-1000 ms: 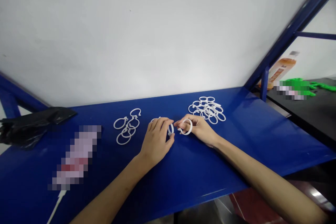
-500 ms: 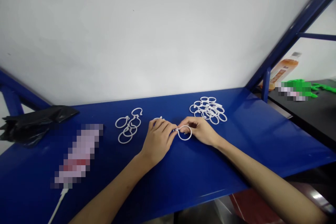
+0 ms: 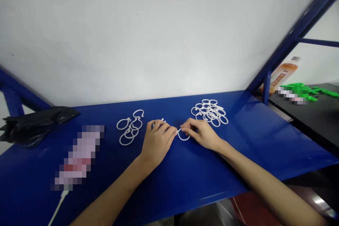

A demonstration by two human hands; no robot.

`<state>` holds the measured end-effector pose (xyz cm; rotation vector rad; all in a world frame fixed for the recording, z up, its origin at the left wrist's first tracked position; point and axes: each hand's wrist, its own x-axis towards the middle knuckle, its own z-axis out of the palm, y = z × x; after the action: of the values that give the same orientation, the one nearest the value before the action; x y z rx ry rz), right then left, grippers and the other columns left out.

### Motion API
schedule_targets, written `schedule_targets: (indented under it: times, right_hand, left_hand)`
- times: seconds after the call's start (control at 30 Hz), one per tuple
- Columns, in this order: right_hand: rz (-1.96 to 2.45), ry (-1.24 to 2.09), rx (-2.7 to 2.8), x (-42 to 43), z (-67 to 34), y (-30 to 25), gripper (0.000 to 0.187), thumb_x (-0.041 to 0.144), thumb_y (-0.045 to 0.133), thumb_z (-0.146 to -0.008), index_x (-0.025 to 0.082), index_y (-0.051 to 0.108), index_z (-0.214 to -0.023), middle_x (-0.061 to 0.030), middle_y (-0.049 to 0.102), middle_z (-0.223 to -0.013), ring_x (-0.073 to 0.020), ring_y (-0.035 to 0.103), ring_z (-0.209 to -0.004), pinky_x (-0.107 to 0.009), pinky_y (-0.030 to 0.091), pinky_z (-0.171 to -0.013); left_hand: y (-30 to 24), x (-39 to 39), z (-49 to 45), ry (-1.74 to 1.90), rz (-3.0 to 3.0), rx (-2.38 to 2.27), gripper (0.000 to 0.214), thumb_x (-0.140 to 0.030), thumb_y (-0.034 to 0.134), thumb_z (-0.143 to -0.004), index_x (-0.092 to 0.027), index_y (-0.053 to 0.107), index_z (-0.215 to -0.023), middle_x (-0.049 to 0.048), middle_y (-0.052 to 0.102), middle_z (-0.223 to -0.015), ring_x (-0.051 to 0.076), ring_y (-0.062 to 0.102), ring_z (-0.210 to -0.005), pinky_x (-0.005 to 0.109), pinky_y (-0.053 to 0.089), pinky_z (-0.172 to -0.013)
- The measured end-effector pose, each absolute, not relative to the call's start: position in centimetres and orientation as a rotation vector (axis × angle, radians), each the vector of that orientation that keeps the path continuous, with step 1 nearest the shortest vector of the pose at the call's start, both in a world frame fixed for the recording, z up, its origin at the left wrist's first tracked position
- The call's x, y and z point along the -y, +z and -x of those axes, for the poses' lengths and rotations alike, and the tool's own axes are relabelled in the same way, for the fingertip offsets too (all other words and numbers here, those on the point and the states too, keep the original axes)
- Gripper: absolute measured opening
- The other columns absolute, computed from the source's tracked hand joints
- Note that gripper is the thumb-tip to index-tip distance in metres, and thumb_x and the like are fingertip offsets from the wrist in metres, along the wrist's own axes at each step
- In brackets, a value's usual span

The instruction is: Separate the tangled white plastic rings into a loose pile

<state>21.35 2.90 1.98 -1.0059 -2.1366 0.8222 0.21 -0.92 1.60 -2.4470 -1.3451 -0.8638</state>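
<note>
Between my hands is a white plastic ring (image 3: 183, 138) with a small clasp end, low over the blue table. My left hand (image 3: 159, 141) pinches the clasp end at the ring's left side. The thumb and fingers of my right hand (image 3: 200, 132) grip the ring's upper right part, hiding some of it. Behind my left fingers another white ring (image 3: 162, 120) shows only in part. To the left lie several white rings (image 3: 126, 139), one of them gapped. A larger heap of white rings (image 3: 212, 114) rests beyond my right hand.
The blue table (image 3: 201, 183) meets a pale wall. A black plastic bag (image 3: 58, 116) and a blurred-out object (image 3: 82, 155) with a white cable (image 3: 59, 203) lie left. On a black surface at right are an orange bottle (image 3: 283, 74) and green pieces (image 3: 296, 88).
My right fingers have moved from the ring's far side onto its upper right, covering more of it. The ring has shifted slightly left. The view has turned a little.
</note>
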Motion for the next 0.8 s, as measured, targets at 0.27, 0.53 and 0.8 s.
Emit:
schedule_targets:
  times: [0.27,0.53,0.8]
  right_hand:
    - [0.918,0.873,2.237,-2.6,-21.9,2.8,0.022,0.036,0.053,-0.099,0.019,0.064,-0.09,-0.0011,0.067,-0.077,-0.0114,0.056,-0.061,-0.025,0.043,-0.059]
    - [0.838,0.977,2.288,-2.5,-22.5,3.8,0.016,0.032,0.056,-0.097,0.019,0.065,-0.093,-0.001,0.069,-0.077,-0.0125,0.06,-0.064,-0.026,0.046,-0.061]
    - [0.877,0.911,2.226,-2.5,-22.5,4.1,0.017,0.032,0.052,-0.099,0.022,0.065,-0.099,-0.0008,0.07,-0.081,-0.014,0.063,-0.07,-0.026,0.048,-0.065]
  left_hand:
    - [1.6,1.5,-0.4,-0.962,2.369,1.277,0.005,-0.022,0.064,-0.092,-0.022,0.066,-0.096,0.0002,0.073,-0.088,0.022,0.062,-0.09,0.042,0.04,-0.09]
    - [1.6,1.8,-0.3,-0.979,2.342,1.145,0.005,-0.02,0.063,-0.092,-0.024,0.066,-0.091,-0.001,0.073,-0.091,0.019,0.063,-0.087,0.043,0.04,-0.091]
    - [1.8,1.2,-0.4,-1.016,2.326,1.163,0.007,-0.02,0.062,-0.092,-0.022,0.065,-0.098,0.0015,0.072,-0.091,0.02,0.063,-0.089,0.04,0.044,-0.088]
